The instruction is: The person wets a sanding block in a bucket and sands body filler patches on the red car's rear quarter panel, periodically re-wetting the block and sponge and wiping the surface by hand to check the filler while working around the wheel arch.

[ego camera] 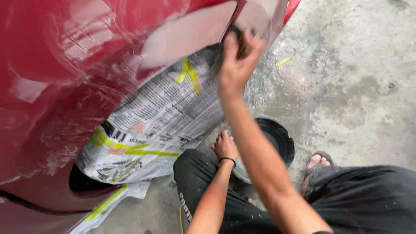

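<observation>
My right hand [237,60] is raised against the lower edge of a glossy red car panel [86,65], its fingers closed on a small dark sanding pad [241,43] pressed to a pale, dull patch of the bodywork. My left hand [225,146], with a black band at the wrist, rests open on my left knee in dark trousers [203,182]. The wheel below the arch is masked with newspaper [160,117] held by yellow-green tape strips.
A round black bucket [284,138] sits on the wet concrete floor [355,86] between my knees. My foot in a sandal [316,162] is beside it. A scrap of yellow tape [284,61] lies on the floor near the panel's edge.
</observation>
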